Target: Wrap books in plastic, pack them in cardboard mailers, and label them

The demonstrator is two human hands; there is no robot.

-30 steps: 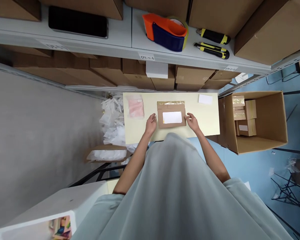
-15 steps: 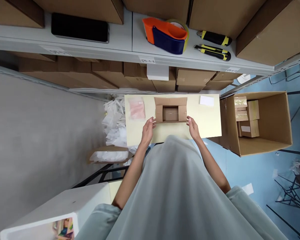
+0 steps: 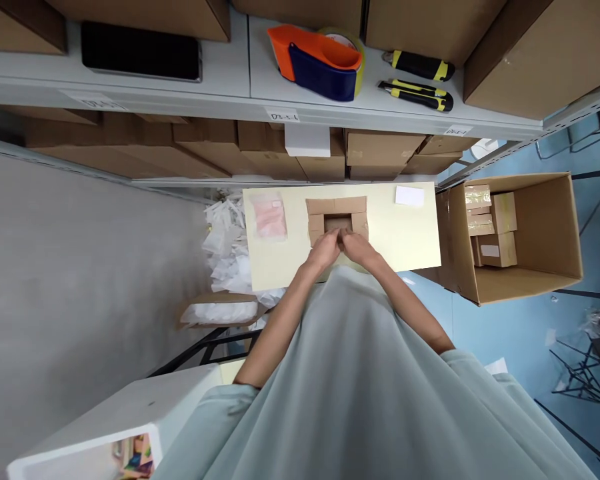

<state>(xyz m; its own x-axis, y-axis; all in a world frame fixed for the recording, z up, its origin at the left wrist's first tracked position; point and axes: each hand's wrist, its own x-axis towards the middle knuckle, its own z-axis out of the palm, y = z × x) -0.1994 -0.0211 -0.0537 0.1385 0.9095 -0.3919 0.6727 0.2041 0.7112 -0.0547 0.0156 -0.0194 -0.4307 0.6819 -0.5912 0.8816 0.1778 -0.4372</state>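
A small cardboard box [image 3: 337, 206] stands on the pale yellow tabletop [image 3: 300, 260], with its far and side flaps folded outward. At its near edge my left hand [image 3: 325, 249] and my right hand [image 3: 359, 248] meet, their knuckles almost touching over the middle. Both hands are closed, with the fingers curled on the near flap; the fingertips and most of that flap are hidden. To the left of the box lies a clear bag with something pink [image 3: 270, 219] in it. A white card [image 3: 409, 195] rests at the far right of the tabletop.
A large open carton [image 3: 545, 227] with several small boxes stands to the right. The shelf [image 3: 230, 90] above holds a phone [image 3: 141, 52], an orange-and-blue tape dispenser [image 3: 320, 63] and two cutters [image 3: 420, 93]. White plastic packaging [image 3: 230, 247] is piled on the left.
My hands have moved inward from the box's left and right sides to the middle of its near edge. They were apart with fingers loosely extended; now they are closed together. The view has shifted slightly.
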